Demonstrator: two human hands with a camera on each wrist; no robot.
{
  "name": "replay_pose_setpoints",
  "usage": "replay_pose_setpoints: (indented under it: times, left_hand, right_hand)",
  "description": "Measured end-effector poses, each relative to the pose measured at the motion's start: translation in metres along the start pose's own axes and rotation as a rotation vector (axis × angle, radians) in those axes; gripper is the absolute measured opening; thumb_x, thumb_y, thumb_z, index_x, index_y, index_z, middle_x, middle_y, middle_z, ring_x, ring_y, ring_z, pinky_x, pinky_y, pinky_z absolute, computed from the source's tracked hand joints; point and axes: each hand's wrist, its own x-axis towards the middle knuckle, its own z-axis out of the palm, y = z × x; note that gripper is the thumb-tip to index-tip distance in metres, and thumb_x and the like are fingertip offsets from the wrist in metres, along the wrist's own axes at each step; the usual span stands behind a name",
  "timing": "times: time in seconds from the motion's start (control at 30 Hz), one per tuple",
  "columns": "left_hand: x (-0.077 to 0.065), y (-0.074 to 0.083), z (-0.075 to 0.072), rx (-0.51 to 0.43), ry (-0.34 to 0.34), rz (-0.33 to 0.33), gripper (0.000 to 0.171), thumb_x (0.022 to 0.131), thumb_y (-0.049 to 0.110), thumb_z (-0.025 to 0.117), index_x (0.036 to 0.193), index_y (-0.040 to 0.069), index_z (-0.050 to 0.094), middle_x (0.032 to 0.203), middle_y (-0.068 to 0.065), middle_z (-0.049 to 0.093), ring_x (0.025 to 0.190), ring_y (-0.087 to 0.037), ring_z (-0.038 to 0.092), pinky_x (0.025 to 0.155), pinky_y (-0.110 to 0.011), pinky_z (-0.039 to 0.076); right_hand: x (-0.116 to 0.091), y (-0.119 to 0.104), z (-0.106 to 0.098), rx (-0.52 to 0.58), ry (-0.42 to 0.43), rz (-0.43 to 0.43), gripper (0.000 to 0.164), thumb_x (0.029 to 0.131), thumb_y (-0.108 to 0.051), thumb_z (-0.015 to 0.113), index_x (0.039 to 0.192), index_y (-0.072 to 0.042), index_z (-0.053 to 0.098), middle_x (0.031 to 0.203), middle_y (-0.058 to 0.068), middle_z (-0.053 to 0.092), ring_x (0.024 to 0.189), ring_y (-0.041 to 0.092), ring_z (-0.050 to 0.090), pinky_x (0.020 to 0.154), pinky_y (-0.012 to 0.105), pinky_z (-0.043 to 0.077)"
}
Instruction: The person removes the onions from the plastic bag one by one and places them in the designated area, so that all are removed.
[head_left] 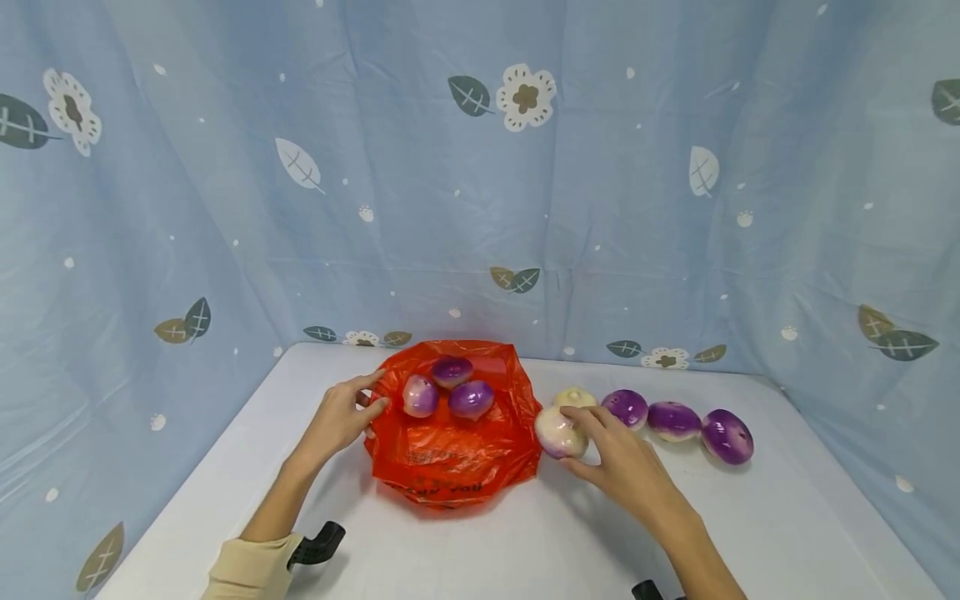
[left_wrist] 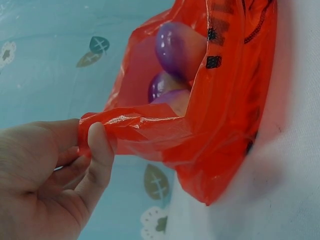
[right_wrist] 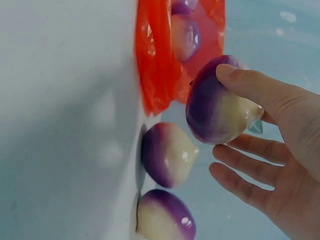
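Observation:
A red plastic bag point(head_left: 450, 454) lies with its mouth spread on the white table, and three purple-and-white turnips point(head_left: 471, 400) show inside it. My left hand point(head_left: 341, 419) pinches the bag's left rim between thumb and fingers, seen close up in the left wrist view. With thumb and fingertips my right hand point(head_left: 626, 462) holds a turnip point(right_wrist: 212, 107), purple on one end and cream on the other, just right of the bag's right edge. Right behind that held turnip in the head view sits a cream-topped turnip point(head_left: 575, 397).
To the right, three more turnips, one of them the outermost purple turnip point(head_left: 727, 437), form a row with the cream-topped one. The white table point(head_left: 540, 542) meets a blue patterned curtain point(head_left: 420, 208) at the back and sides.

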Motion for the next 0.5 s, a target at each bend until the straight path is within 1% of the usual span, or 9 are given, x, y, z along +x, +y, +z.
replay_pose_setpoints:
  times: [0.17,0.23,0.4,0.5]
  left_hand:
    - [0.000,0.001,0.000,0.007,0.001,0.002,0.052,0.090,0.006,0.067,0.139,-0.001,0.052,0.115,-0.024,0.066,0.056,-0.020,0.062,0.049,-0.022,0.051]
    - [0.001,0.001,0.000,0.010,0.004,0.007,0.051,0.090,0.006,0.067,0.138,-0.001,0.053,0.114,-0.024,0.066,0.056,-0.019,0.061,0.048,-0.022,0.051]
    - [0.002,0.000,0.001,0.009,-0.003,0.009,0.051,0.090,0.006,0.068,0.138,-0.001,0.054,0.103,-0.022,0.067,0.052,-0.016,0.060,0.047,-0.022,0.050]
    - [0.002,-0.001,0.003,0.007,-0.010,0.008,0.051,0.090,0.007,0.068,0.138,-0.001,0.053,0.105,-0.022,0.067,0.052,-0.015,0.059,0.048,-0.022,0.051]
  right_hand:
    - [-0.002,0.010,-0.002,-0.002,0.000,0.005,0.068,0.074,-0.038,0.084,0.135,-0.024,0.056,0.124,0.007,0.064,0.107,0.028,0.067,0.084,0.050,0.058]
    - [-0.002,0.013,-0.003,-0.013,0.009,-0.006,0.068,0.074,-0.037,0.085,0.134,-0.022,0.057,0.122,0.008,0.064,0.104,0.028,0.068,0.083,0.049,0.058]
    - [-0.004,0.021,-0.005,-0.034,0.035,-0.041,0.067,0.072,-0.036,0.086,0.132,-0.019,0.059,0.117,0.008,0.065,0.099,0.026,0.068,0.082,0.046,0.059]
    - [-0.005,0.024,-0.004,-0.046,0.036,-0.047,0.068,0.072,-0.036,0.086,0.131,-0.019,0.059,0.117,0.008,0.065,0.100,0.027,0.068,0.084,0.046,0.059]
